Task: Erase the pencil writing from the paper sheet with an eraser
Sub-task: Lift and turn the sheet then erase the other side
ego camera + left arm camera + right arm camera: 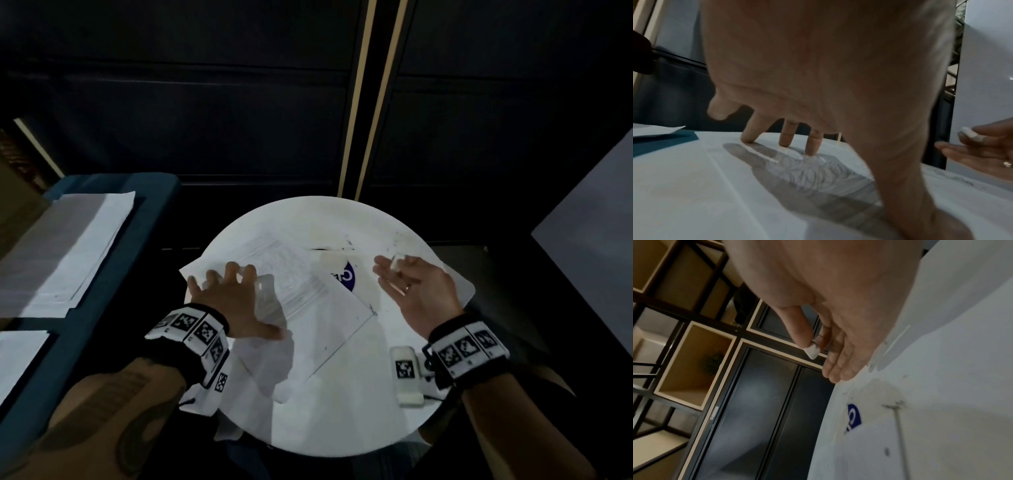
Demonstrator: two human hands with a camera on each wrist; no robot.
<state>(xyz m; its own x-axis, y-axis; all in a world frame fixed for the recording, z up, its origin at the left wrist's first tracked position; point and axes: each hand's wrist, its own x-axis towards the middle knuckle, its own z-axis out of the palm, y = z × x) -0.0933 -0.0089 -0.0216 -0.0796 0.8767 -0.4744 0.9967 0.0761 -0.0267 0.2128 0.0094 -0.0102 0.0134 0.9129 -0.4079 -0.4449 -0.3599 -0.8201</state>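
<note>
A white paper sheet (318, 308) covered in looping pencil scribbles (813, 172) lies on a round white table (342, 411). My left hand (233, 301) is spread on the sheet's left part, its fingertips (812, 152) and thumb pressing the paper flat. My right hand (414, 287) hovers above the table's right side, palm turned up. A small white eraser (397, 262) is pinched between its thumb and forefinger, and the same eraser (813, 351) shows clearly in the right wrist view. The eraser (968, 132) is off the paper.
A blue-and-white printed card (346, 277) lies partly under the sheet. A small white device with a marker tag (406, 373) sits near my right wrist. More paper sheets (65, 253) lie on a teal seat at left. Dark cabinets (764, 402) stand behind the table.
</note>
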